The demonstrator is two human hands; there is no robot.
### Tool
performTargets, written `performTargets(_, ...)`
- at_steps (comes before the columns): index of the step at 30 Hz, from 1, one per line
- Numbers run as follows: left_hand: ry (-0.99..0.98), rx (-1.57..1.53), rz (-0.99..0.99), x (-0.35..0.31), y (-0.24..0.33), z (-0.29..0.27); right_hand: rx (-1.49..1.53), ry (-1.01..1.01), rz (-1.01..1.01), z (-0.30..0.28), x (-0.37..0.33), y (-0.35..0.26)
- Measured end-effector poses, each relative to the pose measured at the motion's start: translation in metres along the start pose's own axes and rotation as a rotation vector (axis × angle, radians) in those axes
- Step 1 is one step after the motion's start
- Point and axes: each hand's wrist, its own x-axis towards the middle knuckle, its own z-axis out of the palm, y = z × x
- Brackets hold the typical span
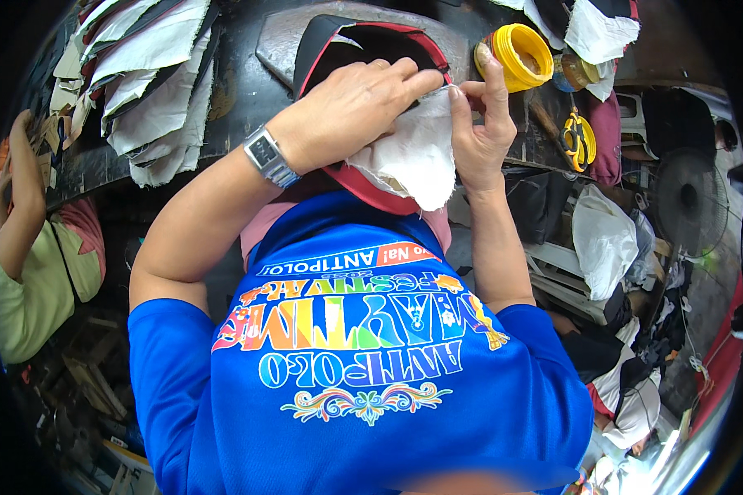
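A black piece of material with red edging (322, 51), hollow and curved, lies at the table's near edge, its red lower part hanging toward my lap. White cloth (421, 161) with a frayed edge covers part of it. My left hand (351, 107), with a metal watch on the wrist, lies across the piece, fingers bent and pressing on its upper rim. On the right side, my right hand (480, 132) pinches the edge of the white cloth between thumb and fingers, its index finger raised. What lies beneath my left palm is hidden.
Under the piece is a grey slab (282, 51). An open yellow jar (516, 62) stands at right, near a smaller jar (571, 74) and yellow-handled scissors (582, 140). Stacked white-and-black cloth pieces (153, 103) lie left, beside another person's arm (26, 194). A fan (689, 194) stands far right.
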Motion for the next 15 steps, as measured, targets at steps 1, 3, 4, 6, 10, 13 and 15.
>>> performTargets(1,0.002,0.031,0.042,-0.002,0.000,0.001,-0.024,0.003,-0.035,0.001,0.000,0.002)
performTargets(3,-0.011,0.089,0.093,-0.003,0.000,0.002,0.001,0.022,-0.023,0.004,0.002,0.005)
performTargets(4,-0.025,0.115,0.102,-0.003,0.000,0.002,0.016,0.032,-0.035,0.006,0.003,0.006)
performTargets(6,-0.086,0.163,0.102,0.002,-0.001,0.002,0.017,0.021,0.048,0.007,0.004,0.005)
performTargets(10,-0.205,0.105,0.070,0.018,-0.006,-0.006,-0.048,0.002,0.129,-0.014,0.020,0.000)
performTargets(13,-0.293,0.131,0.057,0.026,-0.006,-0.011,-0.266,0.066,0.022,-0.059,0.055,0.014)
performTargets(15,-0.311,0.137,0.062,0.031,-0.007,-0.013,-0.457,-0.006,0.012,-0.091,0.083,0.037)
